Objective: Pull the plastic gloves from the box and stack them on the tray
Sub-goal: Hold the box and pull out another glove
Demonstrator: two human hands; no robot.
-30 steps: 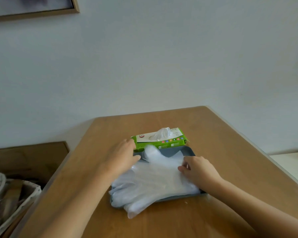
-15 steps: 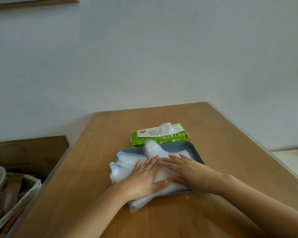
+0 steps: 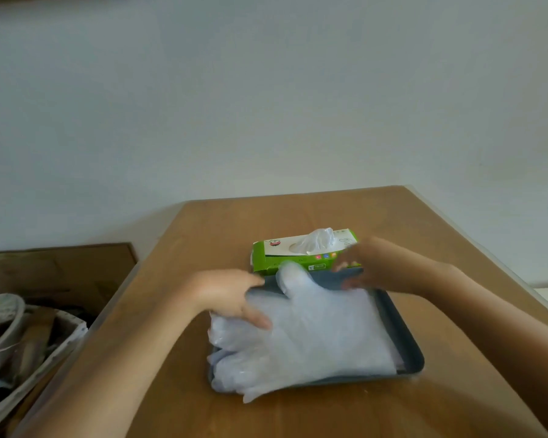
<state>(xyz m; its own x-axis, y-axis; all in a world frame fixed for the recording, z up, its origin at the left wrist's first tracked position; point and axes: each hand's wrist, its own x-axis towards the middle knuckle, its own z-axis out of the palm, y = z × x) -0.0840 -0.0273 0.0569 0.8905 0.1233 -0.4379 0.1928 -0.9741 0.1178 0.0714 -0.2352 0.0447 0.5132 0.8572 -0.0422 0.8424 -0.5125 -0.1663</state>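
Left hand (image 3: 231, 295): rests at the far-left corner of the tray (image 3: 407, 346), fingers fairly straight, thumb pressed flat on the stack of gloves (image 3: 317, 339). It grips nothing.
Right hand (image 3: 372, 268): blurred, over the tray's far rim and just beside the right end of the box (image 3: 268, 259). I cannot tell whether its fingers are spread or closing on anything.
Stack of gloves: lies on the tray and covers most of it. The finger ends hang over the near-left rim onto the desk (image 3: 298, 210).
Box: green carton on the desk, close behind the tray, with the next glove (image 3: 318, 241) puffed up out of its slot.
Risk, box: the carton looks light and neither hand is holding it down. A quick tug on the next glove is likely to lift or drag the box instead of freeing the film, or to pull several gloves out in a clump.
Risk, stack: the film looks thin and slippery. Once the thumb lifts, the top sheets may spring up or slide toward the overhanging side, and the pile could slip off the rim.
Risk, tray: a sideways push from the pressing hand could shift the tray on the smooth desk and skew the pile.
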